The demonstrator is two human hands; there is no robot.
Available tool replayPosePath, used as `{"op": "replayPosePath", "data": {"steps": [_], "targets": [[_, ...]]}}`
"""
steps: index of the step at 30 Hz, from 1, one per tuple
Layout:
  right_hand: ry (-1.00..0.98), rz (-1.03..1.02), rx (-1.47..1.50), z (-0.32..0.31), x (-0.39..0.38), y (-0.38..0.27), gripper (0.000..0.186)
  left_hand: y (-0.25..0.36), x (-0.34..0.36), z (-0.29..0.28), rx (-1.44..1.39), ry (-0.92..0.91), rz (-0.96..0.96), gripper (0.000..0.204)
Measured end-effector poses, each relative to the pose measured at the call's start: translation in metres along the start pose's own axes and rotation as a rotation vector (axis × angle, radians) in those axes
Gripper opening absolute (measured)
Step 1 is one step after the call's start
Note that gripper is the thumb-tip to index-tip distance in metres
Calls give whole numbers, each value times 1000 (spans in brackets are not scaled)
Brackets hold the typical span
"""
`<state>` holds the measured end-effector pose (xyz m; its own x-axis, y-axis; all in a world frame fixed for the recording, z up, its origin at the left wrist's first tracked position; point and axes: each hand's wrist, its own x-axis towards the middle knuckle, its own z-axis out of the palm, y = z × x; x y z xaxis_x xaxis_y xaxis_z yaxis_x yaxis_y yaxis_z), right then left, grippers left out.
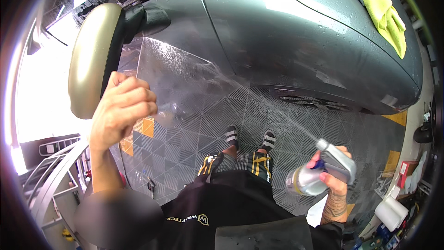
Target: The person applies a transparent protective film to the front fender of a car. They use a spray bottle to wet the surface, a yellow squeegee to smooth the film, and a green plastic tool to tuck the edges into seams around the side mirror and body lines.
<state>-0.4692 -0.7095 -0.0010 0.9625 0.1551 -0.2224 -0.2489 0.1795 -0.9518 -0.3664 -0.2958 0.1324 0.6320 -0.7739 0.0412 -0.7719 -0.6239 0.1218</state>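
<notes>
A thin, see-through sheet of film hangs in front of the grey car, wet with droplets along its upper part. My left hand is closed in a pinch at the film's left side, beside the gold-coloured side mirror. My right hand is wrapped round a spray bottle with a grey trigger head. From its nozzle a jet of mist runs up and left to the film. The fingertips of my left hand are partly hidden.
A yellow-green cloth lies on the wet car body at the upper right. Below the car is a patterned tile floor, with a small dark tool on it. A metal rack stands left; a white paper roll is lower right.
</notes>
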Motion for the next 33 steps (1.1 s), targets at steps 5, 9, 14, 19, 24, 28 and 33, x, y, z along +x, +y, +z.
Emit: {"op": "replayPosePath", "data": {"steps": [5,9,14,19,24,28,33], "targets": [[-193,-84,-193,-60,9,-5,52,-3,34,-4,38,77,-45,5],[-140,-165,-176,-83,4,23,54,-17,81,-7,8,194,-180,4],[-36,-404,-54,-77,0,61,48,-68,123,-7,-146,198,-238,25],[-211,-447,-383,-98,31,149,39,-76,148,-10,-51,168,-232,13],[122,145,-466,-137,42,433,32,-87,160,8,-75,302,-229,15],[-124,191,-777,-182,31,588,48,-80,134,27,283,305,-365,21],[323,535,-1070,-282,64,743,80,-80,263,-1,-23,982,-224,16]]}}
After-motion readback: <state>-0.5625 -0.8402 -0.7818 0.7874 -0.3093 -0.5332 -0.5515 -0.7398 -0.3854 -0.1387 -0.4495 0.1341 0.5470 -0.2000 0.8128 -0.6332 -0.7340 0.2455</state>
